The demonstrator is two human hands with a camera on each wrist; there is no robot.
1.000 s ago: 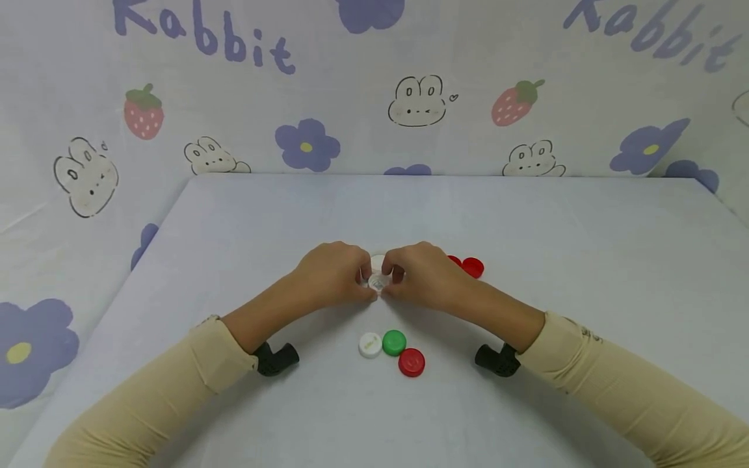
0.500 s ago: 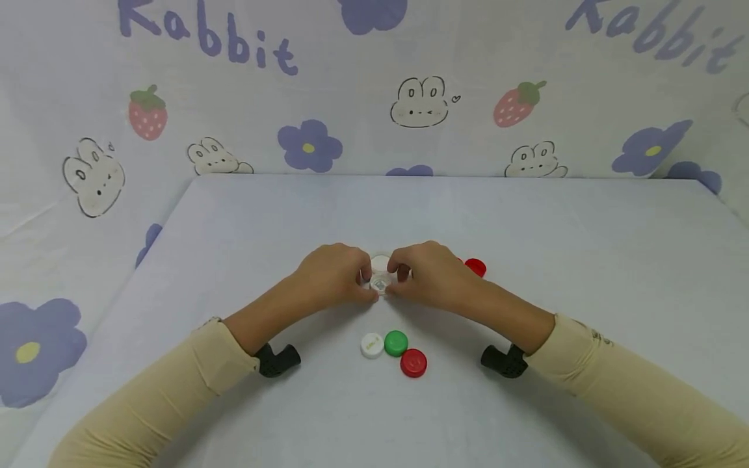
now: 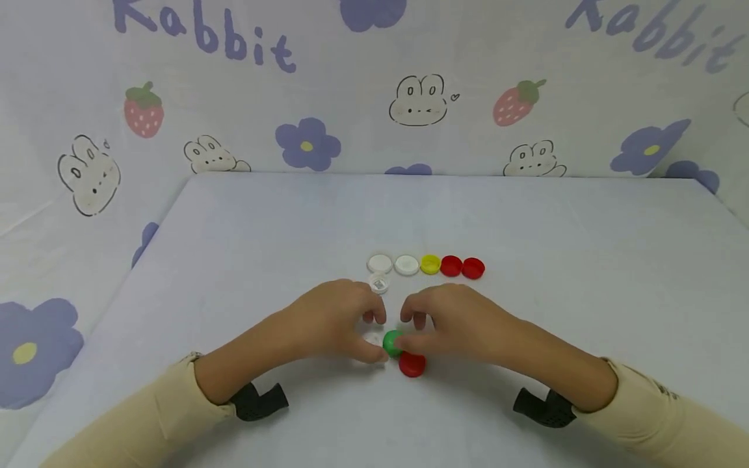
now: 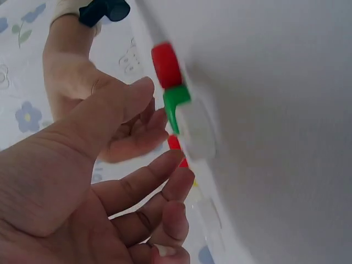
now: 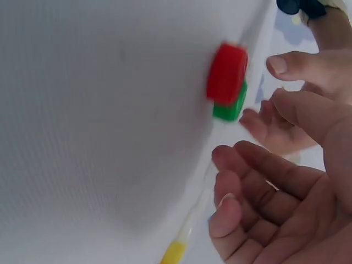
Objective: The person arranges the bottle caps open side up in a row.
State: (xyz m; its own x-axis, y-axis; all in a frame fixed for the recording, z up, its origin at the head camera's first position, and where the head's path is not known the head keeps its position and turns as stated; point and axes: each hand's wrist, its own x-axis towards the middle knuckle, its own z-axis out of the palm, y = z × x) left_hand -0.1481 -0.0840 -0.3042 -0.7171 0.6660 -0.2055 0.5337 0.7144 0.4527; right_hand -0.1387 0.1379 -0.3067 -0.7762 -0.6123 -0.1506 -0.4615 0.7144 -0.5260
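Note:
My left hand [image 3: 339, 318] hovers over a white bottle cap [image 4: 197, 129], its fingers loosely bent around nothing. Opposite it, my right hand [image 3: 459, 322] is beside the green bottle cap [image 3: 391, 343], its thumb overlapping that cap in the head view. Whether the thumb touches it I cannot tell. A red bottle cap [image 3: 412, 365] lies against the green one, nearer to me. The left thumb mostly hides the white cap in the head view. Beyond the hands, a small white cap [image 3: 379, 284] lies hollow side up.
A row of caps runs across the table [image 3: 526, 221] behind the hands: a pale cap [image 3: 380, 263], a white one [image 3: 406, 264], a yellow one [image 3: 430, 264], a red one [image 3: 451, 266] and another red one [image 3: 473, 268]. A patterned cloth [image 3: 351, 84] hangs behind.
Both hands have let go of the small white cap, leaving it in front of the row, and have come back toward me over the white, green and red caps.

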